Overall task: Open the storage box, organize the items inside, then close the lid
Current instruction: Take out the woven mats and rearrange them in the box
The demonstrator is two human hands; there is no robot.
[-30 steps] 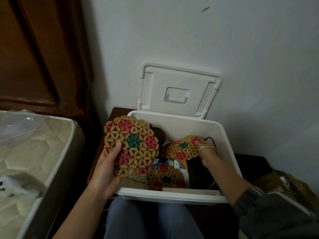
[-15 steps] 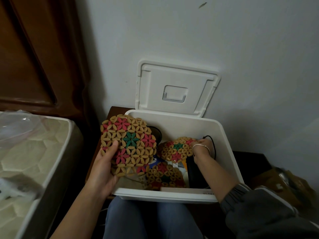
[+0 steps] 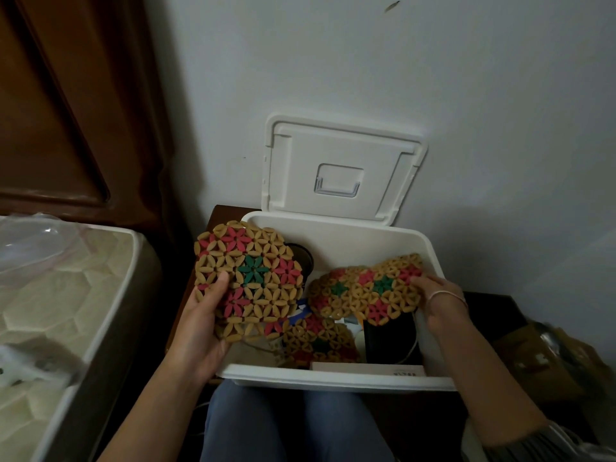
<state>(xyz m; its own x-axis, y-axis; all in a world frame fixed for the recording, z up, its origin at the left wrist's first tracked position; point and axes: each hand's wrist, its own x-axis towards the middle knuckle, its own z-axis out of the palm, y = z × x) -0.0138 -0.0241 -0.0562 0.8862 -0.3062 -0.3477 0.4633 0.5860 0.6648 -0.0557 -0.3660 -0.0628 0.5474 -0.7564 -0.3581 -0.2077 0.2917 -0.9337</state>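
Since a moment ago the right hand (image 3: 440, 301) has raised its smaller mats (image 3: 366, 291) higher inside the storage box (image 3: 333, 378); two now show fanned out, pinched at their right edge. The left hand (image 3: 200, 331) grips the large round mat (image 3: 248, 278) tilted over the box's left rim, thumb on its face. The box sits on a dark surface (image 3: 221, 213), its lid (image 3: 336, 168) open against the wall. Dark print on a white carton (image 3: 366, 367) at the front is too blurred to read.

A quilted mattress (image 3: 66, 301) lay at the left, clear plastic (image 3: 33, 241) crumpled on its far corner; dark wooden panelling (image 3: 66, 111) rose behind it. A brown cardboard box (image 3: 546, 365) sat low at the right; a white wall (image 3: 466, 78) stood beyond.
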